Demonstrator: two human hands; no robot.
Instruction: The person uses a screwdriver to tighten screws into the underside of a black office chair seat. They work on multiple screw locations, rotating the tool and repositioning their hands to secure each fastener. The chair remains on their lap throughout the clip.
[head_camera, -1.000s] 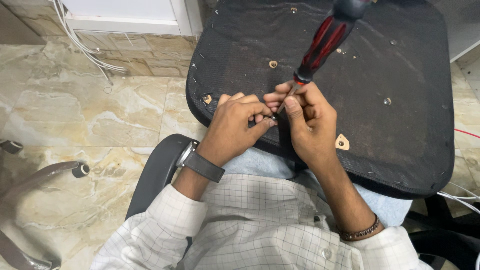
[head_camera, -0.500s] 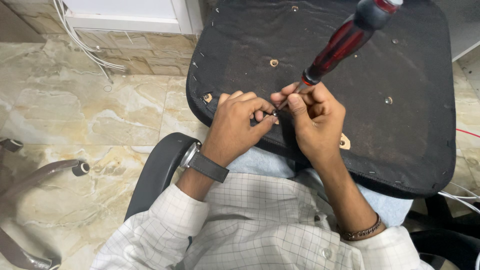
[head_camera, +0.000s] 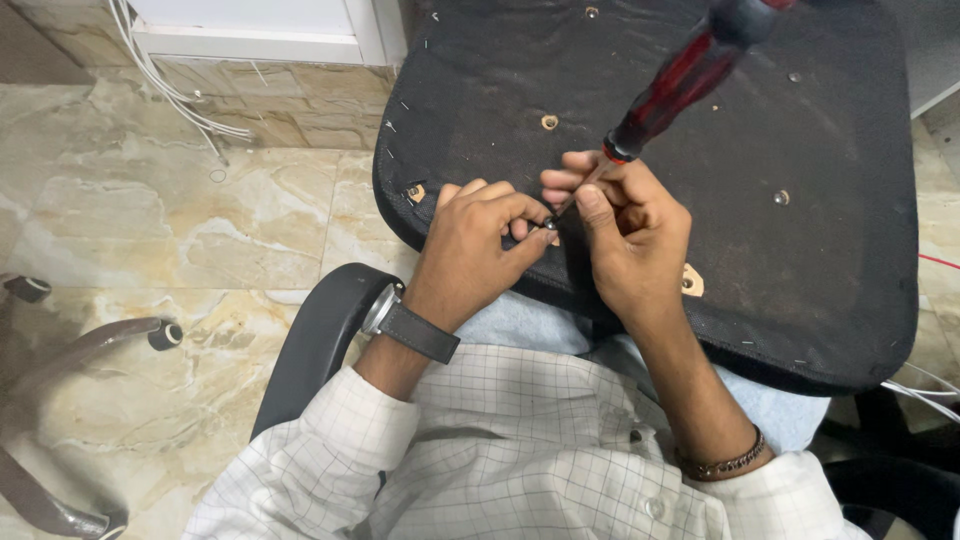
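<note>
**Asker:** Marble-look floor tiles, is that the setting?

**Describer:** Yes, beige veined tiles (head_camera: 150, 220), with white cables (head_camera: 170, 95) trailing along a white baseboard at the top left. A person in a white checked shirt sits looking down at an upturned chair seat (head_camera: 800, 280), a black fabric-covered underside resting across the lap, dotted with metal screw holes.

**Asker:** What are the hands doing?

**Describer:** The left hand (head_camera: 475, 250) (a dark-strapped watch (head_camera: 405, 322) is on that wrist) is curled, its thumb and forefinger pinching a small metal fastener (head_camera: 549, 224) against the near part of the seat. The right hand (head_camera: 630, 235) is closed around the lower shaft of a screwdriver (head_camera: 680, 85), fingers pinching just below the red and black handle. A beaded bracelet (head_camera: 722, 465) sits on the right wrist.

**Asker:** How does the tool lie against the fastener?

**Describer:** Its long axis slants from upper right, where the handle blurs at the frame's top, down to lower left, with the tip meeting the fastener right between the two hands. Both hands touch there; the left thumb is nearest the tip.

**Asker:** Anything else nearby?

**Describer:** A black armrest (head_camera: 320, 340) by the left elbow, and a grey chair base (head_camera: 60, 360) with castors at far left.
</note>
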